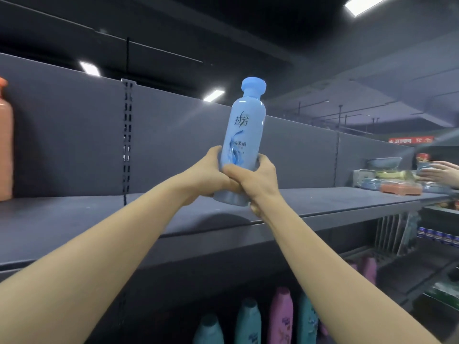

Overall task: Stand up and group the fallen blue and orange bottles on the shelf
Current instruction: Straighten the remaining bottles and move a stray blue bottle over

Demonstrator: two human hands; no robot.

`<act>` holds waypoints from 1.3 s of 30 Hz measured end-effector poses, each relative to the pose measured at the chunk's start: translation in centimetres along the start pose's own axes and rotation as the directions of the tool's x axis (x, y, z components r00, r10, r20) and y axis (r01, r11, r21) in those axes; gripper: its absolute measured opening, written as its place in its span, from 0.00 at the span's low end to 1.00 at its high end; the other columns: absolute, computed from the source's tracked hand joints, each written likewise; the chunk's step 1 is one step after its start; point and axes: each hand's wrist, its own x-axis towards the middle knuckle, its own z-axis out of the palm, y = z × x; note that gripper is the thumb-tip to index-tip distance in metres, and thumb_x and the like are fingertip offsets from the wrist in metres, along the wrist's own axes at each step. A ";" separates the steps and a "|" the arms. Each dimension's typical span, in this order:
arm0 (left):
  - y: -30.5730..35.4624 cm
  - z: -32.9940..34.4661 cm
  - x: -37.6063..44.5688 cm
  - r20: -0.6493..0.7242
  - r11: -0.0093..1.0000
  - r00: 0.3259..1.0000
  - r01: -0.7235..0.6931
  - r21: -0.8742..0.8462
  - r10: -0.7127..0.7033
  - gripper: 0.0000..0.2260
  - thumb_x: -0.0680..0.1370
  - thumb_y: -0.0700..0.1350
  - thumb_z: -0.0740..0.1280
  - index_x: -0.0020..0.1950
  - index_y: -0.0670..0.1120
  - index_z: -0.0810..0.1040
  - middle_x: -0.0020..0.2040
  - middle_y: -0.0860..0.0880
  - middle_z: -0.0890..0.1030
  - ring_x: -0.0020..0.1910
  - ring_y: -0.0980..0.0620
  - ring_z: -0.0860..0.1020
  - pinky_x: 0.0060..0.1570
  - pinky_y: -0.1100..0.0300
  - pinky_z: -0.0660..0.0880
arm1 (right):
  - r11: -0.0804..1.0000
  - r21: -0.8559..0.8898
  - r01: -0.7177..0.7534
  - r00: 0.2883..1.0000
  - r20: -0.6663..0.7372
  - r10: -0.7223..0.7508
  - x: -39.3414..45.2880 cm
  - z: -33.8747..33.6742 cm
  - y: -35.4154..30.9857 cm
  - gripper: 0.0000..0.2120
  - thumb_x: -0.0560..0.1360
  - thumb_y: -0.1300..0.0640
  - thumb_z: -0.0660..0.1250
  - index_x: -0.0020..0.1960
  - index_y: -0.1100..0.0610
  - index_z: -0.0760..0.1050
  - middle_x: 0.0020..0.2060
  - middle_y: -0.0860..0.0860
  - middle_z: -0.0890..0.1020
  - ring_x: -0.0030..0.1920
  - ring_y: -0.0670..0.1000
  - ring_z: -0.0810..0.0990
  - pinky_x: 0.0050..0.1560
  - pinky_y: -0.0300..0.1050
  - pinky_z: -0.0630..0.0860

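A light blue bottle with a blue cap and printed label is upright, tilted slightly right, over the dark grey shelf. Both of my hands grip its lower part: my left hand wraps the left side, my right hand covers the front and base. Whether its base touches the shelf is hidden by my hands. An orange bottle stands upright at the far left edge of the shelf, only partly in view.
Plastic boxes in blue, green and orange lie at the shelf's right end, where another person's hand reaches in. Pink and teal bottles stand on the lower shelf. A slotted upright divides the back panel.
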 end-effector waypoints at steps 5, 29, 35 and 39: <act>-1.2 -4.3 -3.9 -0.022 0.999 0.999 -0.044 0.020 0.045 0.21 0.66 0.34 0.73 0.47 0.56 0.70 0.37 0.62 0.81 0.35 0.66 0.80 0.34 0.70 0.77 | 0.990 0.130 -0.051 0.979 0.203 0.024 -2.8 3.8 -0.7 0.21 0.68 0.69 0.69 0.60 0.60 0.72 0.47 0.52 0.81 0.42 0.50 0.82 0.40 0.44 0.82; -3.5 -18.9 -20.4 -0.501 0.998 0.865 -0.017 -0.065 -0.017 0.27 0.55 0.43 0.74 0.51 0.55 0.72 0.45 0.54 0.82 0.40 0.60 0.82 0.40 0.62 0.80 | 0.970 0.241 -0.036 0.850 0.518 -0.097 -14.4 20.8 -7.1 0.31 0.59 0.55 0.72 0.61 0.57 0.71 0.53 0.53 0.83 0.49 0.52 0.84 0.43 0.48 0.82; -3.7 -21.5 -24.1 -0.549 0.998 0.835 -0.042 -0.036 0.016 0.28 0.55 0.42 0.74 0.52 0.55 0.72 0.41 0.57 0.83 0.38 0.60 0.82 0.38 0.61 0.79 | 0.973 0.232 -0.017 0.840 0.531 -0.112 -17.5 23.8 -9.4 0.22 0.68 0.62 0.74 0.59 0.58 0.71 0.51 0.52 0.83 0.46 0.50 0.84 0.40 0.44 0.81; -4.0 -23.3 -26.7 -0.559 1.000 0.829 -0.012 -0.019 -0.001 0.31 0.53 0.45 0.75 0.53 0.56 0.72 0.40 0.60 0.83 0.39 0.60 0.83 0.41 0.59 0.81 | 0.977 0.213 0.022 0.851 0.509 -0.131 -19.3 26.3 -9.9 0.21 0.66 0.60 0.75 0.56 0.57 0.73 0.49 0.51 0.83 0.45 0.50 0.85 0.41 0.45 0.82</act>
